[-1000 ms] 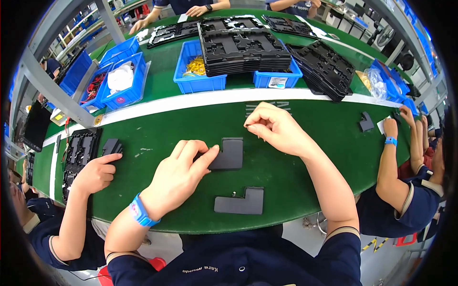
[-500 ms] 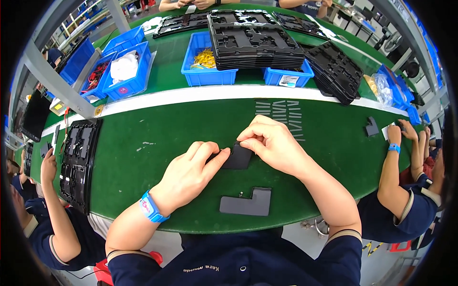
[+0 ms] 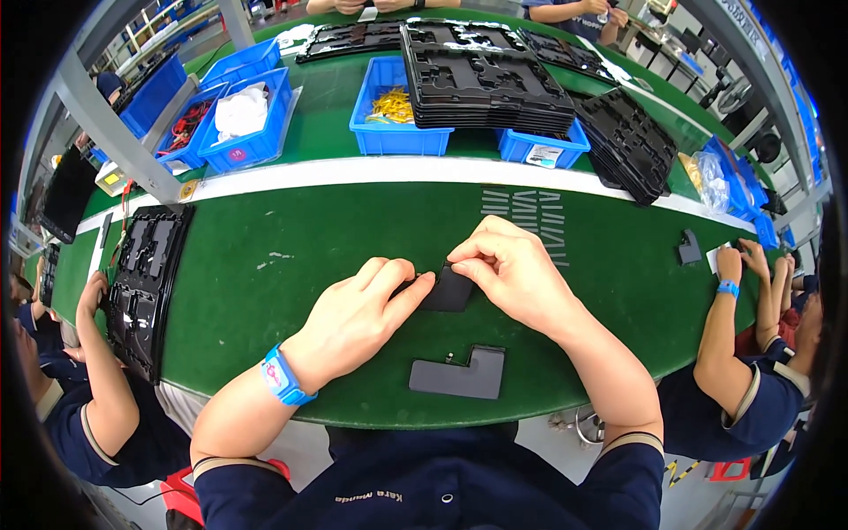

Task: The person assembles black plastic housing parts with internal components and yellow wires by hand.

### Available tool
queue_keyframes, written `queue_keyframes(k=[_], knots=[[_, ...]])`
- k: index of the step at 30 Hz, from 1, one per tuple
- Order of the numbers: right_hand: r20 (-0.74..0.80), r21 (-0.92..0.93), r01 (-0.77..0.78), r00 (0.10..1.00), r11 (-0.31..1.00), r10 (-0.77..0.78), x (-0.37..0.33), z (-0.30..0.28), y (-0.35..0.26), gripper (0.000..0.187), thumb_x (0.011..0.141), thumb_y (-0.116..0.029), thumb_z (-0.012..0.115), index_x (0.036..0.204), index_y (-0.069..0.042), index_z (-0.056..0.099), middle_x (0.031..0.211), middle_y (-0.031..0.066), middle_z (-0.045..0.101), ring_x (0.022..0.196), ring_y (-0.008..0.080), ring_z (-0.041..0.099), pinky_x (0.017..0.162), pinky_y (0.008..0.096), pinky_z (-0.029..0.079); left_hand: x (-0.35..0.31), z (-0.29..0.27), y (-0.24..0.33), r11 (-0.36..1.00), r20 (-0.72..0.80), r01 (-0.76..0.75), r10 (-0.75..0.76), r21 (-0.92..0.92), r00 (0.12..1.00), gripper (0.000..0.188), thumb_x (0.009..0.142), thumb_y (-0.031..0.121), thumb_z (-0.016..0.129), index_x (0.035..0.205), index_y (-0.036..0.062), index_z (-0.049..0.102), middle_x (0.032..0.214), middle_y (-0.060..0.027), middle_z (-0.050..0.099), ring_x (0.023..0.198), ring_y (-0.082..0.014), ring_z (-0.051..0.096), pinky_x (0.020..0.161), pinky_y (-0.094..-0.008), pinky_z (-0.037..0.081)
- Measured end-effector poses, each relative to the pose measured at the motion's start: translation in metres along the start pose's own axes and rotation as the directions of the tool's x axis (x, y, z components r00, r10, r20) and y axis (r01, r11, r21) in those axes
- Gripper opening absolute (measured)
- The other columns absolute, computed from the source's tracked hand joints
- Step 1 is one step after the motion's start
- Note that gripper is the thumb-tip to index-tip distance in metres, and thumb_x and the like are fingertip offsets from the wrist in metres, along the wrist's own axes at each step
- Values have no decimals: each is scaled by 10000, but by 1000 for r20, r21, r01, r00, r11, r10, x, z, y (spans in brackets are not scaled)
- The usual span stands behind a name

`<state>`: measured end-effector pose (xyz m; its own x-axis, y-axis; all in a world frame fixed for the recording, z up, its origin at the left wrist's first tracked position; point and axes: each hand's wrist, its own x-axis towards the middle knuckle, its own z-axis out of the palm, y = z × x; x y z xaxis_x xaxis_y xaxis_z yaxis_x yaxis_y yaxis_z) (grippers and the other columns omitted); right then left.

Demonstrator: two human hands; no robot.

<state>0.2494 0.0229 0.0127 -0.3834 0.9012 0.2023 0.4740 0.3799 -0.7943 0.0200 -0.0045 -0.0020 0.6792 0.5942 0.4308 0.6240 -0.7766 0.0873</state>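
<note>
A small flat black part (image 3: pixel 448 293) lies on the green table (image 3: pixel 265 265) between my two hands. My left hand (image 3: pixel 358 314) presses on its left edge with the fingertips. My right hand (image 3: pixel 508 269) pinches its upper right edge with thumb and fingers. A second flat dark L-shaped part (image 3: pixel 459 374) lies loose near the front edge, just below my hands. A blue band (image 3: pixel 283 375) sits on my left wrist.
A black moulded tray (image 3: pixel 141 283) lies at the left by a co-worker's arm (image 3: pixel 102 353). Blue bins (image 3: pixel 393 106) and a stack of black trays (image 3: pixel 481 75) stand behind a white stripe. Another co-worker's hands (image 3: pixel 738 265) are at the right, near a small black part (image 3: pixel 689 247).
My hands have closed in on the flat black part; the right hand moved from above it down onto its upper edge. The left co-worker's hand drew back from the table.
</note>
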Motion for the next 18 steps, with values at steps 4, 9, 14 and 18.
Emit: queue_keyframes(k=[4,9,14,18], knots=[[8,80,-37,999,996,36,1,1,9,87,874,-55,683,914,22,692,848,91,627,727,173,631,659,310,521,1,0,1,1000,-10,-13,13,-2,1000,474,731,9,636,1203,57,650,1063,-79,565,924,-230,592,682,-316,550],[224,200,-364,921,910,319,10,-9,7,144,897,-123,690,892,19,671,778,57,650,660,105,593,597,276,501,0,1,1,1000,-17,-20,21,19,1000,470,729,20,634,1198,48,649,1064,-82,566,928,-228,595,696,-313,554],[296,205,-361,909,910,294,10,-13,7,191,919,-168,681,863,13,657,750,38,657,627,84,576,553,258,489,0,1,3,998,-7,-39,40,46,999,465,730,32,631,1195,46,651,1062,-82,566,927,-229,598,700,-311,556],[299,287,-401,900,870,316,11,-10,15,194,930,-180,678,920,14,673,760,24,650,639,81,578,567,248,490,-2,2,-1,998,-32,-34,36,58,999,464,733,37,665,1196,40,642,1064,-77,562,931,-224,601,711,-307,559]])
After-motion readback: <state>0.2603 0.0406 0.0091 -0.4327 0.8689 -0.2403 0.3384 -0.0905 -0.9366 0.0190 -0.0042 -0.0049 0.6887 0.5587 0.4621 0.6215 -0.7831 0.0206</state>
